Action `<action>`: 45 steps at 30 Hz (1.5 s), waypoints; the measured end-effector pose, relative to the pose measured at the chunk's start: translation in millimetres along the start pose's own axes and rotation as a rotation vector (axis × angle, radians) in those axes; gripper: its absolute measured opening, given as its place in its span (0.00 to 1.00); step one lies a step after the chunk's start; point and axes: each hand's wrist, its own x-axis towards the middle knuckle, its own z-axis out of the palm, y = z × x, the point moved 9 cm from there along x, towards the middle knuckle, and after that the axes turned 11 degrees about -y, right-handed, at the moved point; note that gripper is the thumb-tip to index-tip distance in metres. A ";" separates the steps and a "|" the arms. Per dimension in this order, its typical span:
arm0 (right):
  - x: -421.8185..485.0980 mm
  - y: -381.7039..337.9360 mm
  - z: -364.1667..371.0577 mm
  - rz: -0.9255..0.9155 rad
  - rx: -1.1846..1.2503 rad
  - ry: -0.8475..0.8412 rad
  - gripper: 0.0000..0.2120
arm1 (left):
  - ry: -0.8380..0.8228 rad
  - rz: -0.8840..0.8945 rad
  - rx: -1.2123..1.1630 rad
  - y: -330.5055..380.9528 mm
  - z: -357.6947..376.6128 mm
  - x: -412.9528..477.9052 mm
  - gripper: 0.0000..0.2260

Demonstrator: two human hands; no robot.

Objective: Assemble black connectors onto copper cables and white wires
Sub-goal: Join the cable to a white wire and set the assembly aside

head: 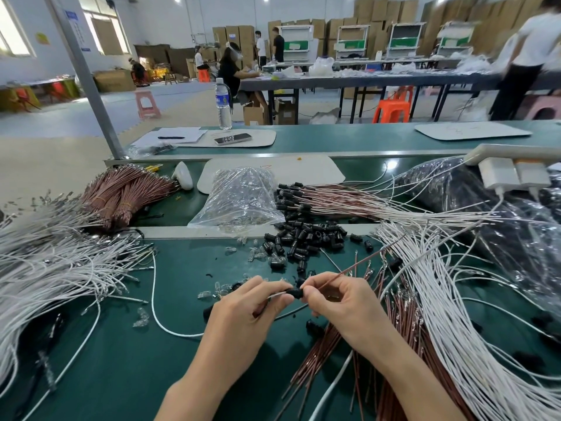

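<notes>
a black connector (pixel 294 292) is held just above the green table (pixel 121 360) between both hands. the left hand (pixel 243 311) pinches it with its white wire (pixel 274 295), and the right hand (pixel 337 302) pinches a copper cable (pixel 358 266) slanting up-right — both forearms angled inward.

One left hand (pixel 243 311) and one right hand (pixel 340 305) are counted, with one black connector (pixel 295 293) pinched between them. Toward the bench's far edge, one water bottle (pixel 224 103), one phone (pixel 233 138), one pen (pixel 171 137) and three white mats (pixel 264 137) (pixel 473 130) (pixel 303 173) are seen. Two chargers (pixel 498 174) (pixel 532 174) are counted at the right edge. The loose connectors (pixel 306 238) cannot be counted.
</notes>
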 end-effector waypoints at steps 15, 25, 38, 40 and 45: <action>4.2 2.8 12.1 0.056 0.307 -0.045 0.08 | 0.052 0.021 -0.024 9.8 -2.6 -0.2 0.10; 5.6 3.5 29.8 0.033 0.475 -0.113 0.15 | 0.119 -0.044 -0.002 6.0 -3.3 -1.8 0.09; 4.1 2.2 20.1 0.021 0.431 -0.018 0.12 | -0.073 -0.064 0.019 0.3 14.2 -3.7 0.25; 4.2 1.6 20.5 0.019 0.426 -0.028 0.12 | -0.046 -0.046 -0.023 0.5 13.1 -2.1 0.20; 4.9 0.4 17.9 0.017 0.456 -0.034 0.11 | 0.045 -0.109 -0.114 -12.3 4.7 -1.5 0.04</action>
